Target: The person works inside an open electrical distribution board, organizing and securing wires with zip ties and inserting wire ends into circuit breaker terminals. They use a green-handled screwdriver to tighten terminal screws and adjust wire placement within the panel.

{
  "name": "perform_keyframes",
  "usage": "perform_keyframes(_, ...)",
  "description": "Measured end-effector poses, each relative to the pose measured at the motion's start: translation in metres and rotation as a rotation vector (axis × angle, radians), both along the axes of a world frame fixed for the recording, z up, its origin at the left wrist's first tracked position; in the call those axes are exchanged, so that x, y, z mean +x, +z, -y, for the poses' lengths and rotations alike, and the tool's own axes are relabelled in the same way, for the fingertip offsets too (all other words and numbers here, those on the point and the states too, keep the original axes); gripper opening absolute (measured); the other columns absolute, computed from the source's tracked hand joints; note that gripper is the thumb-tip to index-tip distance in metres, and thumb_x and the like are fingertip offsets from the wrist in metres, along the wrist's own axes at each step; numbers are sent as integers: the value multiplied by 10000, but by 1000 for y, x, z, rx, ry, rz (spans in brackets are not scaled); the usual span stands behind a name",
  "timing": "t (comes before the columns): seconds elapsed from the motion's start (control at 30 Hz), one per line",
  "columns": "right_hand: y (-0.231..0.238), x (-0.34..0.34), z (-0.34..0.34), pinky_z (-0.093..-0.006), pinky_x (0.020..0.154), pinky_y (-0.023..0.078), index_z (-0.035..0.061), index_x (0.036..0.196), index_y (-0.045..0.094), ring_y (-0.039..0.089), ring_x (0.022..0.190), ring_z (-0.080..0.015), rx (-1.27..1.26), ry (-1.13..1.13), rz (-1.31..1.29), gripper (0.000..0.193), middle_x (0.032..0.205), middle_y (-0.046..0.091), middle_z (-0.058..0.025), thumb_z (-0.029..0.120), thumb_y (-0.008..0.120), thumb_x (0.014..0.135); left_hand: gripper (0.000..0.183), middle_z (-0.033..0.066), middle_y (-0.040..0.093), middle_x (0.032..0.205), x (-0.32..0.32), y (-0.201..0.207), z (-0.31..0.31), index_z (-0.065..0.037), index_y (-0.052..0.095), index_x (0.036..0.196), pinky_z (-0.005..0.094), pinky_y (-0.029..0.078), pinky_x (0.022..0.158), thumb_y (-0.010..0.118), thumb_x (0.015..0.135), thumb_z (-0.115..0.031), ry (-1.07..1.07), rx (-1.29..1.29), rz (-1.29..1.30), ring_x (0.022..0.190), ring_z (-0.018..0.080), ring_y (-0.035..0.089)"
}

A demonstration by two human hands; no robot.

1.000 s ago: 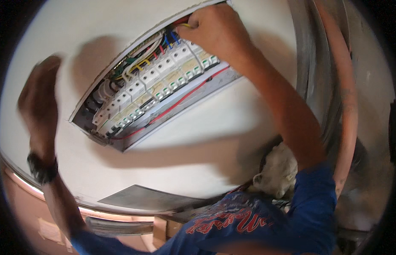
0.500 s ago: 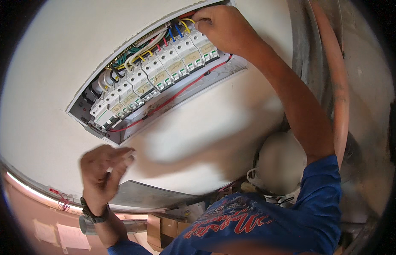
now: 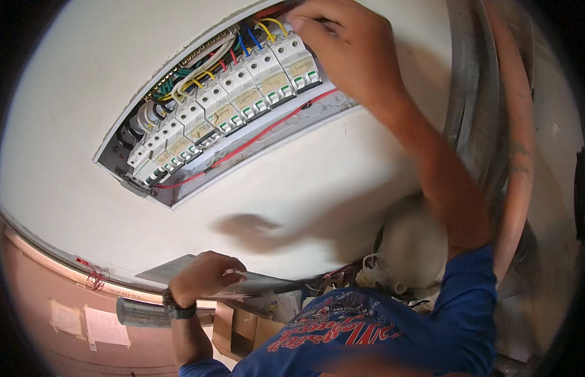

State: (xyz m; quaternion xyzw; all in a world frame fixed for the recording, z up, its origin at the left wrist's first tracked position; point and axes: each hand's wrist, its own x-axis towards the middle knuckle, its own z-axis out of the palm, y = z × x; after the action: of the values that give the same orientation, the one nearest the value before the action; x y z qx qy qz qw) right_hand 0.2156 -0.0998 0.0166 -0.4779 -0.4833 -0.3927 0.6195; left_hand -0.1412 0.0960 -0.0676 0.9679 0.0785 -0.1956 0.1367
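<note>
A row of white circuit breakers (image 3: pixel 226 100) with green-marked switches sits in a recessed distribution box (image 3: pixel 292 113) in the wall. My right hand (image 3: pixel 355 50) is at the box's upper right end, beside the last breaker and its yellow wires (image 3: pixel 277 26). Its fingers are curled together, and the hand itself hides what they may grip. Lower down, my left hand (image 3: pixel 204 276), with a watch (image 3: pixel 178 306) at the wrist, hangs in front of the wall, away from the box. Its fingers are bent in, with a small pale spot at the tips that I cannot identify.
A red wire (image 3: pixel 261 139) runs loose along the box's lower side. Green, blue, white and red wires crowd behind the breakers. Pipes (image 3: pixel 515 144) rise at the right. Below are a grey panel (image 3: pixel 170 269), a cardboard box (image 3: pixel 242 327) and a round pale container (image 3: pixel 415 242).
My left hand has dropped down and to the right, away from the box's lower corner. My right hand stays at the upper right end, its wrist turned slightly.
</note>
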Motion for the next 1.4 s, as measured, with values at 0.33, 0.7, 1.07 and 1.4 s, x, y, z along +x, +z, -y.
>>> perform_keyframes(0.33,-160,-101,15,-317,721,550,-32,1068,761,703,789,-170,146,439,-505,121,913,760,-147,-14,710,959,514,179,708,1349,53,148,61,-11,691,1347,439,531,1095,839,855,1,-264,934,1515,1283,332,655)
perform_keyframes(0.7,-188,-82,42,-357,710,573,-38,1061,760,744,776,-258,82,415,-484,137,908,769,-189,-20,723,930,539,93,582,1572,198,185,79,-250,735,1298,534,378,1206,930,802,-175,-551,1259,1450,1507,369,462)
perform_keyframes(1.07,-217,-80,23,-346,695,568,-24,1038,754,725,751,-208,-42,593,-614,97,886,769,-147,1,728,948,352,29,602,1565,211,152,48,-316,814,1159,508,302,1229,916,826,-269,-415,1484,1435,1529,350,432)
perform_keyframes(1.4,-219,-60,16,-331,666,586,9,1040,766,738,737,-208,-114,670,-523,110,879,773,-137,22,754,931,295,3,583,1584,222,157,62,-304,833,1070,503,302,1236,931,798,-243,-333,1553,1405,1524,356,423)
